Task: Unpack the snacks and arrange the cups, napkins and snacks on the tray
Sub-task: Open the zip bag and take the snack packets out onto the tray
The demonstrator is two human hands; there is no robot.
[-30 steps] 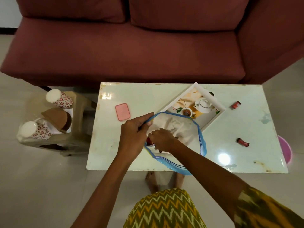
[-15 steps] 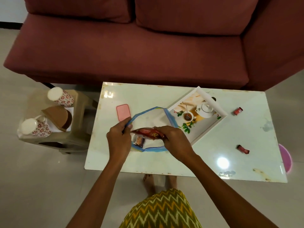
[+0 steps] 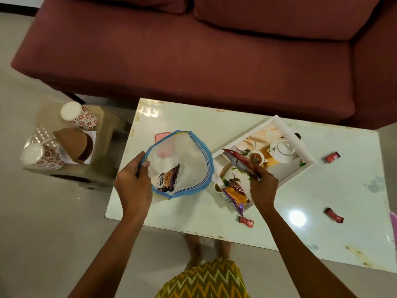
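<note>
l hand (image 3: 134,183) is curled on the blue rim of a clear zip bag (image 3: 189,155). thumb + fingers pinch the rim and hold the bag's mouth wide open. a peanut pack (image 3: 168,180) sits inside the bag. r hand (image 3: 263,186) pinches the end of a red snack pack (image 3: 239,162) and holds it up over the tray (image 3: 289,137). a yellow + purple snack pack (image 3: 235,193) lies at the tray's near corner, just beside the r hand.

the tray sits at a slant on the white counter (image 3: 322,190). 3 small red packs (image 3: 246,222) lie on the counter: 1 near the front edge, 2 well apart on the right. a pink flat thing (image 3: 162,136) lies behind the bag. left of the counter is a low stool (image 3: 103,164) w/ 2 flower cups (image 3: 78,116) and a brown thing (image 3: 72,143) on white paper. a red sofa (image 3: 193,61) stands behind the counter, on a pale floor (image 3: 43,233).
</note>
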